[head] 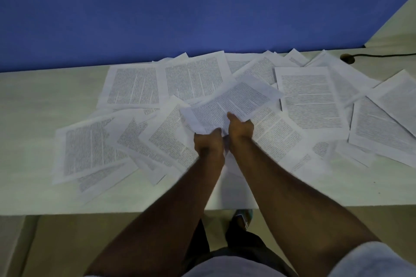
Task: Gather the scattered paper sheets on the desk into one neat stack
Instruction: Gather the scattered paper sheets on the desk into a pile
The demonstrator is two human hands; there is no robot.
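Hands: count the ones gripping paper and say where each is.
2. The left hand and right hand grip the lifted sheets at the desk's middle, side by side.

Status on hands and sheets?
Left hand and right hand both grip lifted sheets. Loose sheets scattered across desk. Nothing blocking.

- A blue partition wall (180, 11) stands along the far edge of the desk.
- A black cable (387, 54) runs in from the right to a dark round grommet (347, 58) at the far right corner.
- A shoe (242, 218) shows below the near edge, on the pale floor (67, 243).
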